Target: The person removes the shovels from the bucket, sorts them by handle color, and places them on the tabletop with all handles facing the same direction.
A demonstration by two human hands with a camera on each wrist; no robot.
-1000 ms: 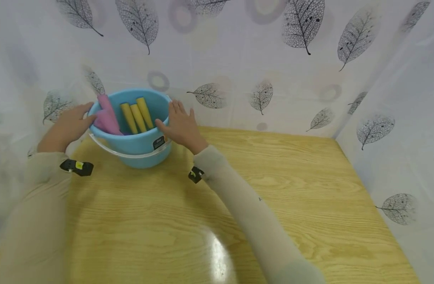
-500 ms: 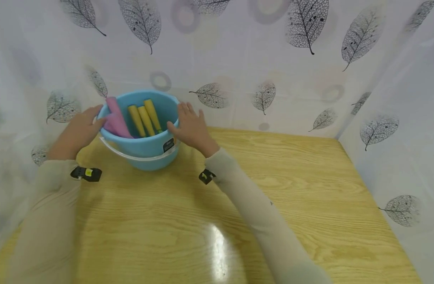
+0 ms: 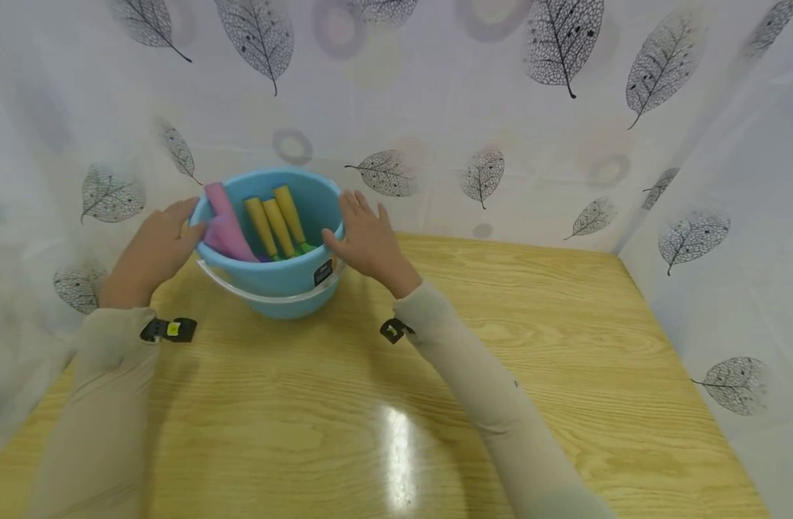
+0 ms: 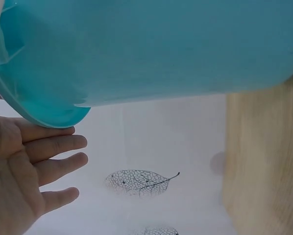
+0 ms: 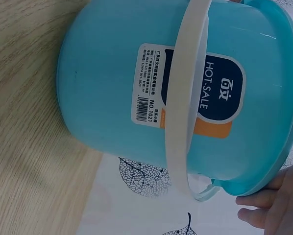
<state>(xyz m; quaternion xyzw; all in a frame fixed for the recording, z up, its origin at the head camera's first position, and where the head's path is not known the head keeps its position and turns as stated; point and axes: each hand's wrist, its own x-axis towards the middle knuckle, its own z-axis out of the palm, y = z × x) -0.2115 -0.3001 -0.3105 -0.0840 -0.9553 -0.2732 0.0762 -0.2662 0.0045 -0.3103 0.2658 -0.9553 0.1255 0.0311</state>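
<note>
A light blue bucket (image 3: 277, 282) stands on the wooden table, its white carrying handle (image 3: 262, 296) hanging down in front. Inside it lean a pink piece (image 3: 226, 220) and several yellow rods (image 3: 275, 220) with green at their lower ends. My left hand (image 3: 153, 252) touches the left side of the rim, thumb at the edge; in the left wrist view its fingers (image 4: 58, 144) are straight and spread, the uppermost along the rim's outside. On the opposite side, my right hand (image 3: 373, 243) rests against the rim with straight fingers, thumb at the edge.
Behind the table hangs a pale curtain (image 3: 422, 94) with a leaf print, close behind the bucket; it runs down both sides as well. The wooden table (image 3: 533, 339) extends to the right and towards me. A label (image 5: 188, 90) is on the bucket's side.
The bucket, with its contents, has moved right and slightly towards me across the table. Both hands have moved along with it, staying at the rim.
</note>
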